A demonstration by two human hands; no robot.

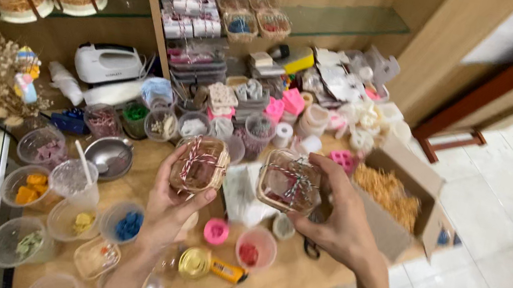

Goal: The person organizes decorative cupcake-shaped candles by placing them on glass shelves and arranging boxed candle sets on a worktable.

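Above the crowded tabletop, the left hand has its grip wrapped round a small clear box tied with red-and-white string. The right hand clasps a second string-tied clear box just beside it.

I see a clear gift box in my left hand, tied with red-and-white striped twine over a brownish filling. The clear box in my right hand shows a dark red inside under the same twine. On the tan wooden counter, small cups hold orange pieces, blue pieces and red pieces. The cardboard box holds golden straw shreds.
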